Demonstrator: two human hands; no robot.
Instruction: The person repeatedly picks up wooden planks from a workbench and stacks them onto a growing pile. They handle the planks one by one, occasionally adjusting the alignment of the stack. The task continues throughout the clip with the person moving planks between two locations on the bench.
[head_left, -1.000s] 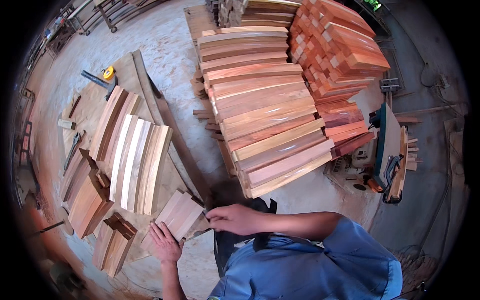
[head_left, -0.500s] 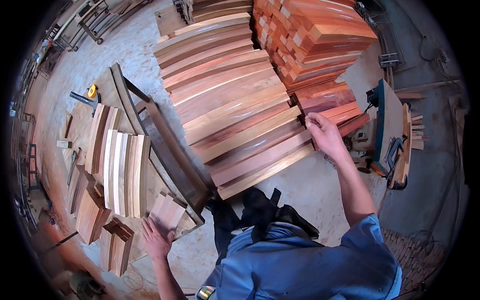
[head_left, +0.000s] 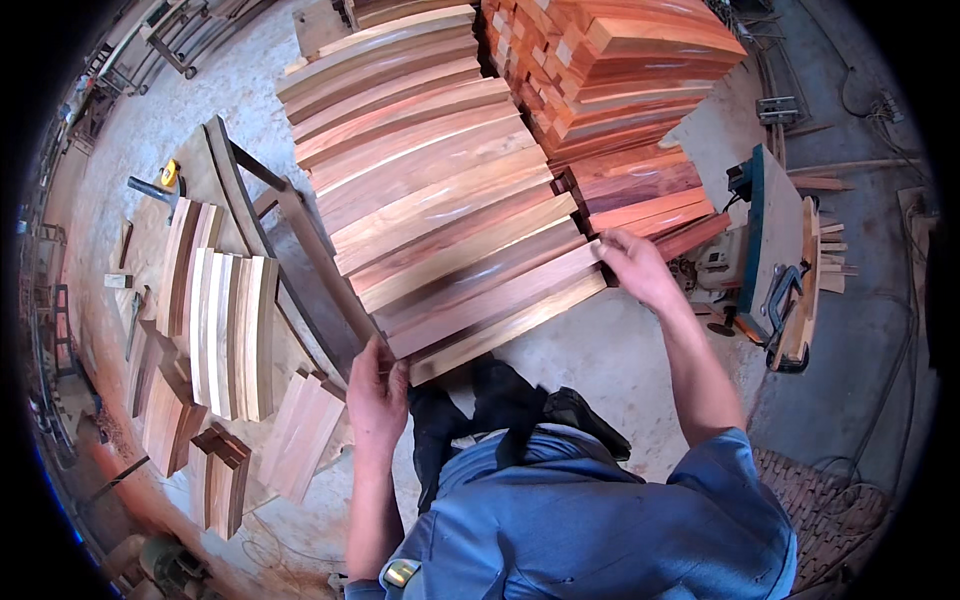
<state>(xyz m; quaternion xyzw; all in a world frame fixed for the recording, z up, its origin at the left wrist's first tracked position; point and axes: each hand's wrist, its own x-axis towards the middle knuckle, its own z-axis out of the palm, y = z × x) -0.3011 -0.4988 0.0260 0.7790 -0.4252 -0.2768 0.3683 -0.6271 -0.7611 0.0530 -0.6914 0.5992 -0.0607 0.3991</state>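
In front of me lies a wide stack of slightly curved wooden boards (head_left: 440, 200) in pinkish, brown and yellow tones, side by side. My left hand (head_left: 379, 398) is closed at the left end of a pinkish board (head_left: 500, 299) near the front of the stack. At that board's right end my right hand (head_left: 637, 270) has its fingers and thumb closed on it. A paler yellowish board (head_left: 520, 325) lies along the front edge, nearest my body. The fingertips of both hands are partly hidden.
On the left, a worktable (head_left: 222, 180) carries upright pale boards (head_left: 232, 335), a short pinkish block (head_left: 302, 435), a hammer (head_left: 148, 188) and a yellow tape measure (head_left: 169, 174). Reddish timber (head_left: 640, 80) is piled at the back right. A green-edged bench (head_left: 765, 240) with a clamp (head_left: 783, 295) stands right.
My left hand has moved right from beside the short pinkish block to the left end of the pinkish board. My right hand has closed on its other end. The view has shifted slightly.
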